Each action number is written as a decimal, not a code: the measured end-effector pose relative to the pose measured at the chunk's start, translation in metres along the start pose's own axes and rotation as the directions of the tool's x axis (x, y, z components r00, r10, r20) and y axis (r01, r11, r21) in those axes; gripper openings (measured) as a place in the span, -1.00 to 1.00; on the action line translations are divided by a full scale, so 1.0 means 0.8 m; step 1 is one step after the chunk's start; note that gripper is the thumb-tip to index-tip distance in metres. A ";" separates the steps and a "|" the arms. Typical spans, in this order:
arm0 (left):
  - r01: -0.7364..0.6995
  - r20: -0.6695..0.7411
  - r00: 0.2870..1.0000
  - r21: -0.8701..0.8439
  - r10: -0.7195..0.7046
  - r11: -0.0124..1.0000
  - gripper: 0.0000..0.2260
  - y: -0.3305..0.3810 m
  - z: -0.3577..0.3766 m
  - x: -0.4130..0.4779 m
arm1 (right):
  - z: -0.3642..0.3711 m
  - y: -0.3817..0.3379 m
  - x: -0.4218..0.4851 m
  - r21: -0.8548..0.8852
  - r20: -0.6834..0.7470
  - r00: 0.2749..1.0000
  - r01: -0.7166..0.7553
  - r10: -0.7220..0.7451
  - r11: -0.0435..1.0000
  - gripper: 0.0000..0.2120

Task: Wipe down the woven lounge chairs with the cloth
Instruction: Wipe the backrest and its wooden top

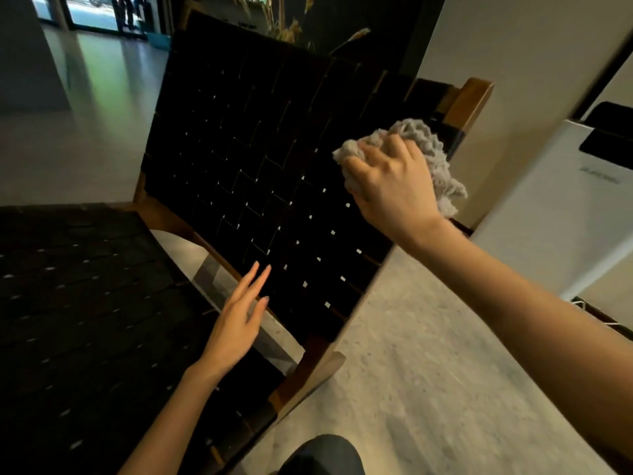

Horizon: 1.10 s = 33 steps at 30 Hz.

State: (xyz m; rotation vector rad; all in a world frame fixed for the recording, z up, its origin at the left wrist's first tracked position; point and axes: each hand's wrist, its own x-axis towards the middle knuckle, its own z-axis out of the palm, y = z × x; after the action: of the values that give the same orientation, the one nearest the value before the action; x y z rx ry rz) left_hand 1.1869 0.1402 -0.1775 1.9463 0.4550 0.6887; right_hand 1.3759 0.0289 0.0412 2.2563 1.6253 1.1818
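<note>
Lower left: chair seat (pixel 85 320); backrest (pixel 267 173) rises behind it. Against backrest's upper right, cloth (pixel 431 149), right hand (pixel 390 190) over it. Before backrest's lower edge, left hand (pixel 236 323). Behind chair, dried grasses (pixel 287 27); right of it, appliance (pixel 565 214).

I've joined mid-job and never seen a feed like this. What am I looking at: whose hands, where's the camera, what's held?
No machine here: this is one wide-angle picture from a camera worn on a person's head, looking forward and down at their bare hands. The right hand grips a bunched grey cloth at the upper right of the black woven backrest of a lounge chair. The left hand is open, fingers straight, near the backrest's lower edge; whether it touches is unclear. The woven seat fills the lower left. A white appliance stands at the right.
</note>
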 end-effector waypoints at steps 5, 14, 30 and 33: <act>0.046 -0.069 0.997 0.020 -0.045 0.999 -0.53 -0.004 -0.011 0.001 | 0.042 -0.074 -0.042 0.045 0.035 0.991 0.124 -0.125 0.991 -0.72; 0.052 -0.120 0.992 0.209 -0.027 0.977 -0.52 -0.016 -0.016 0.002 | 0.075 -0.174 -0.117 0.199 0.326 0.807 0.451 -0.493 0.870 -0.66; 0.047 -0.089 0.995 0.118 -0.036 0.992 -0.54 -0.005 -0.022 0.003 | 0.012 -0.006 0.056 -0.082 0.025 0.991 -0.129 0.132 0.988 -0.63; 0.058 -0.084 0.995 0.123 -0.048 0.991 -0.54 -0.010 -0.018 0.001 | 0.035 -0.048 0.039 0.030 0.049 0.998 -0.049 0.048 0.998 -0.66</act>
State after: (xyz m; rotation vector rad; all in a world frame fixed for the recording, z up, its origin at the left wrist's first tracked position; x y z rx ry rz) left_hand 1.1785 0.1541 -0.1789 2.0210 0.6107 0.7217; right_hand 1.3685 0.0805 0.0189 2.3372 1.5912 1.1114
